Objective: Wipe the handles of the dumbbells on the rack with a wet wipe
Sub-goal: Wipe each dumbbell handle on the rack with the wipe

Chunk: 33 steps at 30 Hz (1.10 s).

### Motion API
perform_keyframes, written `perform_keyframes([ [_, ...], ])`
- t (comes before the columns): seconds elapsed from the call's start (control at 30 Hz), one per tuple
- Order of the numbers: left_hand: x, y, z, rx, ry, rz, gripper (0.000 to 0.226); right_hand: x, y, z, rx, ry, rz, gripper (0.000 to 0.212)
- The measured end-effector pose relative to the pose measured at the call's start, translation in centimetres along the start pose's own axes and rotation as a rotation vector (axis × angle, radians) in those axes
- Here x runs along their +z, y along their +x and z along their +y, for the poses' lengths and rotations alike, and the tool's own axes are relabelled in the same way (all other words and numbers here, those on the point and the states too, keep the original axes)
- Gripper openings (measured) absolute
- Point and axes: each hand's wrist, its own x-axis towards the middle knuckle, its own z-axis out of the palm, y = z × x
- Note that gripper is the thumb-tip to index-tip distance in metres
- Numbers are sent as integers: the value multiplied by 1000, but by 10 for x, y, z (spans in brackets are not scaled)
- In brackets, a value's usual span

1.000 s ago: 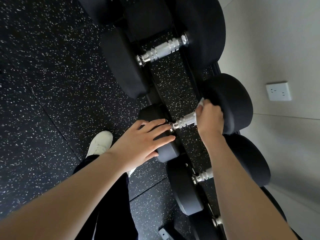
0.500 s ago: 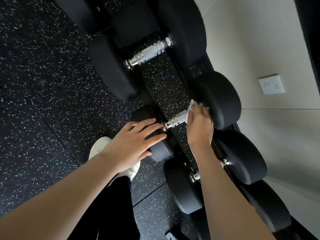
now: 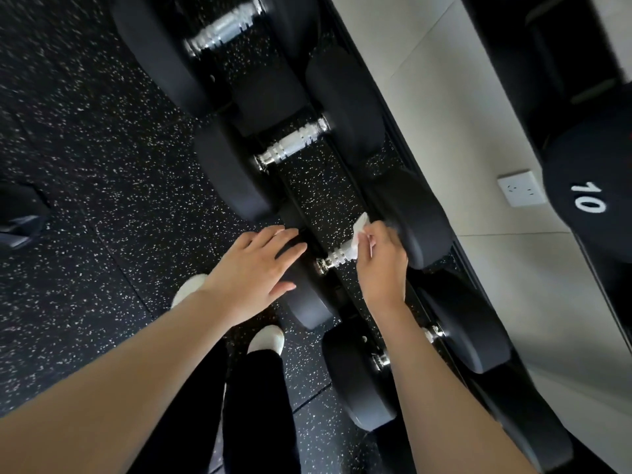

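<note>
Black dumbbells with chrome handles lie in a row on a low black rack (image 3: 309, 196). My right hand (image 3: 381, 265) grips a white wet wipe (image 3: 359, 234) around the far end of one chrome handle (image 3: 333, 258), close to that dumbbell's far head (image 3: 422, 217). My left hand (image 3: 253, 268) rests flat, fingers straight, on the same dumbbell's near head (image 3: 307, 299). A bare handle (image 3: 294, 145) and a second bare handle (image 3: 224, 29) lie farther up the row. My right forearm covers most of the handle (image 3: 434, 333) nearer to me.
Speckled black rubber floor (image 3: 85, 148) spreads to the left. A pale wall (image 3: 478, 261) with a white socket (image 3: 521, 188) runs right behind the rack. A black weight marked 10 (image 3: 588, 196) hangs at the right edge. My white shoes (image 3: 266, 340) stand beside the rack.
The view has swung so more of the row and the weight marked 10 show. My right hand has loosened and shifted on the handle, and more of the wipe shows. My left hand stays put.
</note>
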Motion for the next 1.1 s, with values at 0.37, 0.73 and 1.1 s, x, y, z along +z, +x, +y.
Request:
perform_keyframes([
  [0.37, -38, 35, -109, -34, 61, -19, 65, 44, 39, -66, 125, 13, 26, 6],
  [0.73, -40, 57, -175, 42, -59, -109, 69, 88, 119, -140, 539, 134, 373, 12],
  [1.1, -30, 54, -181, 55, -111, -33, 68, 118, 158, -150, 826, 386, 710, 14],
])
